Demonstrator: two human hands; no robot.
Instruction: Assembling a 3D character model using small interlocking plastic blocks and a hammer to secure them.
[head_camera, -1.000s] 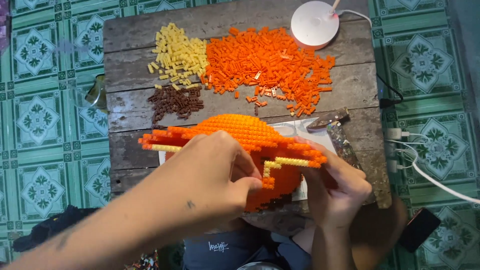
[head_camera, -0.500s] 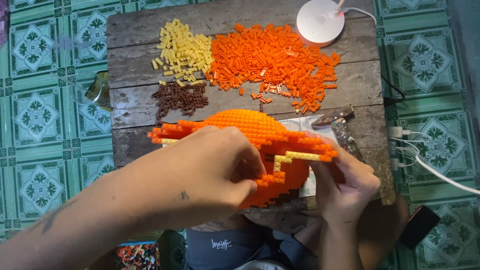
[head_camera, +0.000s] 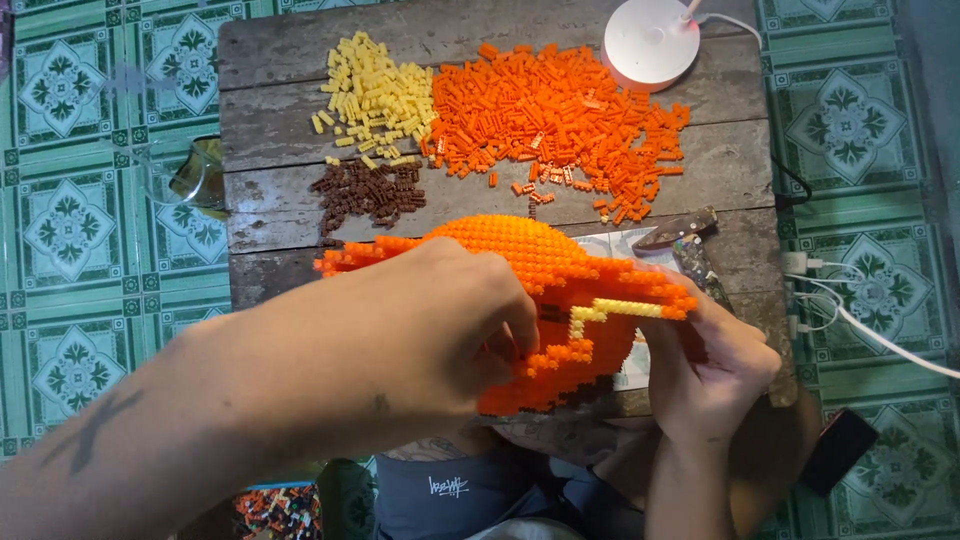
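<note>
The orange brick model (head_camera: 560, 290), a rounded dome with a flat rim and a short yellow stripe on its right side, is held at the near edge of the wooden table (head_camera: 270, 160), partly over that edge and above the person's lap. A slip could be caused here: since much of the model hangs past the near edge, a push that is too firm might tip it off the table, or might crack the thin rim, which is built of small bricks and looks easy to break loose. The left hand (head_camera: 440, 330) is curled over the model's near left side, with the fingers bent in against its lower front; whether a loose brick is pinched between the fingertips cannot be told, as they are hidden by the hand itself. The right hand (head_camera: 710, 365) is closed around the model's right end, under the yellow stripe, with the thumb pressed to the rim. Loose bricks are sorted toward the far edge: an orange pile (head_camera: 560, 120) in the middle, a yellow pile (head_camera: 380, 95) to its left, and a brown pile (head_camera: 365, 190) nearer. A white round lamp base (head_camera: 650, 40) stands at the far right corner.
</note>
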